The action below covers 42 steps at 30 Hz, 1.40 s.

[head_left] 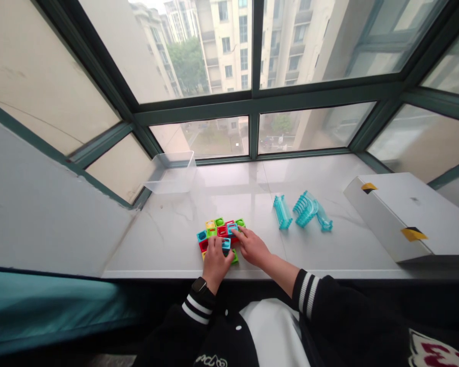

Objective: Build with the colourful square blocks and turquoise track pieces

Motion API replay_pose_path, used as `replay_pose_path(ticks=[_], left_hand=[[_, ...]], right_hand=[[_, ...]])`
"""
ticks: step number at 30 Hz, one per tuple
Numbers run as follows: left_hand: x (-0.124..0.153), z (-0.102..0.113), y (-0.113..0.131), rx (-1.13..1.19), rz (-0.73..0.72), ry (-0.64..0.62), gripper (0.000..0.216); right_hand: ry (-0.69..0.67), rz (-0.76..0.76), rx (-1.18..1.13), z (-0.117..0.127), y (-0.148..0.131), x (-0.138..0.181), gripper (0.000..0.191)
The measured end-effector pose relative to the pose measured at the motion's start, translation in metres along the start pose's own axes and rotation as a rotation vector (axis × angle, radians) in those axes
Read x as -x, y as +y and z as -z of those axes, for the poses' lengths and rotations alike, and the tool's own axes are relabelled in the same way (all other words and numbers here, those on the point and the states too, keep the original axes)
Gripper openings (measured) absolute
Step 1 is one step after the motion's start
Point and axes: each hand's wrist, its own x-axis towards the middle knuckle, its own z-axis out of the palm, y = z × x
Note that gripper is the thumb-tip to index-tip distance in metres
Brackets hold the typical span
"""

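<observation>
White marbled sill (248, 196); multicoloured square plastic blocks (222, 231), likely light, stiff; best pinched by sides. Left hand (216, 264) curled over, right hand (254, 247) half-open, touching; cannot tell hold.

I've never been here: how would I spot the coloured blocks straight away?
Start at the big window and look down to the pale sill below it. Near the sill's front edge, a left hand and a right hand touch a cluster of coloured blocks. Their mix of red, yellow, green and blue sets them apart from the see-through turquoise pieces to their right.
</observation>
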Motion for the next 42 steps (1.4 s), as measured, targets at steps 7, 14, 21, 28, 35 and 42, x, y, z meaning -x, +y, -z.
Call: replay_pose_path(ticks=[7, 14, 21, 28, 35, 42], left_hand=[[0.006, 0.021, -0.037, -0.016, -0.036, 0.066, 0.035], [0.014, 0.019, -0.056, -0.091, 0.033, 0.046, 0.058], [0.024, 0.003, -0.052, -0.06, 0.071, 0.011, 0.078], [0.02, 0.011, -0.05, -0.096, 0.075, 0.058, 0.081], [0.019, 0.03, -0.031, -0.085, -0.066, 0.123, 0.049], [0.02, 0.03, -0.016, -0.135, -0.223, -0.132, 0.04]], right_hand=[[-0.02, -0.017, -0.028, -0.004, -0.001, 0.0, 0.072], [0.123, -0.085, -0.119, -0.01, 0.006, 0.01, 0.081], [0.101, -0.146, -0.295, -0.027, 0.015, 0.019, 0.094], [0.039, -0.091, -0.363, -0.033, 0.009, 0.02, 0.094], [0.125, -0.235, -0.325, -0.027, 0.015, 0.012, 0.06], [0.168, -0.348, -0.377, -0.023, 0.026, 0.004, 0.015]])
